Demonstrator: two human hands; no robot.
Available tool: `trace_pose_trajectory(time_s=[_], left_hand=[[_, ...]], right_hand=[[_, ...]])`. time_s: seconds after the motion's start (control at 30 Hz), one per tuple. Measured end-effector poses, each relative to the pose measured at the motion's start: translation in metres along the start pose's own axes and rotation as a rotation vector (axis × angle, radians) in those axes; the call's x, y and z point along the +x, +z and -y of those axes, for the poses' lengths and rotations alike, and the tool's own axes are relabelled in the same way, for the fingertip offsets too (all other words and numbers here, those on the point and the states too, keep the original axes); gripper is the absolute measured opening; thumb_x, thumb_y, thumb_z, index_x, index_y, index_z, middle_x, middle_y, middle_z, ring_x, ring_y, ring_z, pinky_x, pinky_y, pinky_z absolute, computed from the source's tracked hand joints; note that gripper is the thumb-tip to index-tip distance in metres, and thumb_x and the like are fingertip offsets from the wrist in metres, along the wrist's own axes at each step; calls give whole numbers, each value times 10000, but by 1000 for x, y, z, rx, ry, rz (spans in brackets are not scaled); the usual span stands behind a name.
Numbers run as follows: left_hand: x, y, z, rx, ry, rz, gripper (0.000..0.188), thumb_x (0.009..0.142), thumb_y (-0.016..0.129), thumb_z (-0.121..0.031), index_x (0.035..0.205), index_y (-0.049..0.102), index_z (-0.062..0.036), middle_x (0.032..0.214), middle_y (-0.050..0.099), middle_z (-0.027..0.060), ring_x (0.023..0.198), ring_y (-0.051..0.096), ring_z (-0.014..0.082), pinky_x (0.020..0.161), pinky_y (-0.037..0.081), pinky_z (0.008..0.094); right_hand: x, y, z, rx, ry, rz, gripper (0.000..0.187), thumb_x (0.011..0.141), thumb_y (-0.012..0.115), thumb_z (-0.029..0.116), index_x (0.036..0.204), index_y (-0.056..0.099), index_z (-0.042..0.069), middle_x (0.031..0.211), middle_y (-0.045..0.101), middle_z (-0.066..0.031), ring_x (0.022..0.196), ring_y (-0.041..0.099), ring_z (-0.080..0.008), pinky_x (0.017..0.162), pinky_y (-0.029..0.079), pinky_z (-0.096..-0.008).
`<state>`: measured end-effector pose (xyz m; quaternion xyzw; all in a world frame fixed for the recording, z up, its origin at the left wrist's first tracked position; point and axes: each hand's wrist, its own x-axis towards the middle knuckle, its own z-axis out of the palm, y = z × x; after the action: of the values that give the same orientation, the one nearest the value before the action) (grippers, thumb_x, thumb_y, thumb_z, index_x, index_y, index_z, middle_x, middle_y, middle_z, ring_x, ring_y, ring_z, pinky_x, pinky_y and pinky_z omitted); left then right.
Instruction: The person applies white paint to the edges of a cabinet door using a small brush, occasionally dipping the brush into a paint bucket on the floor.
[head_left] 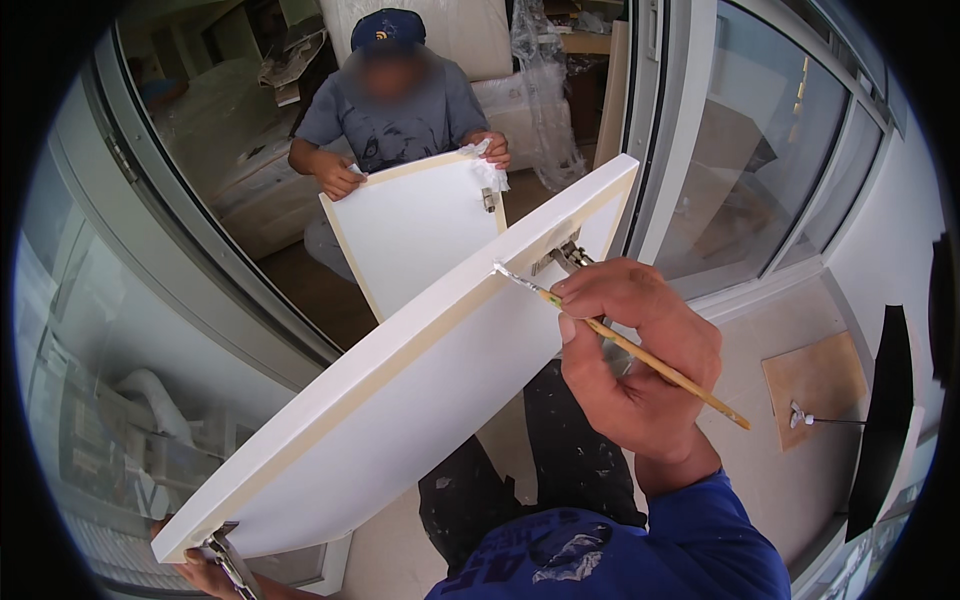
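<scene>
A white cabinet door (390, 420) stands tilted across my lap, with tan masking tape (350, 402) along the border of its face. My right hand (645, 355) pinches a thin wooden paintbrush (665, 372); its whitened bristles touch the door's edge. Close to the brush is a metal hinge (570, 255) on the door, partly covered by my fingers. At the lower left, my left hand (205, 575) grips the door's corner beside a second metal hinge (228, 565). Most of that hand is hidden by the door.
Opposite me sits a person in a cap, whose hands hold another white panel (410, 235) with tape and crumpled white paper (488, 165). Sliding glass doors (755, 150) flank us. On the right floor lies a brown board (815, 385), near a black panel (885, 420).
</scene>
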<state>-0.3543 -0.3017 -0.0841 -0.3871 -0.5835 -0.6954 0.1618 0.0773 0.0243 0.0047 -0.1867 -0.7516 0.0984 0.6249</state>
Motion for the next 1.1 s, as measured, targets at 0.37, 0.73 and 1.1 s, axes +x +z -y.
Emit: trace_pose_trajectory(time_s=[0.37,0.73,1.1], left_hand=[[4,-11,6,-13,-37,73,783,823,723,-597,1215,479,35,994,538,96,837,559,182,685,469,309],[6,-16,9,15,-33,78,821,816,715,-622,1242,472,35,1016,541,107,845,559,194,687,473,317],[1,-11,10,-22,-30,-9,826,828,727,-581,1297,451,41,1042,542,114,888,553,198,718,467,326]], right_hand=[[-1,-2,-8,-20,-4,-63,197,709,680,-85,885,655,-1,843,696,-121,820,701,-247,786,544,-330],[-1,-7,-9,-39,11,-56,191,731,680,-82,901,645,-4,876,709,-122,842,698,-240,785,543,-319],[-3,-6,-10,-51,21,-81,199,726,678,-84,904,652,0,869,708,-127,854,702,-248,788,546,-326]])
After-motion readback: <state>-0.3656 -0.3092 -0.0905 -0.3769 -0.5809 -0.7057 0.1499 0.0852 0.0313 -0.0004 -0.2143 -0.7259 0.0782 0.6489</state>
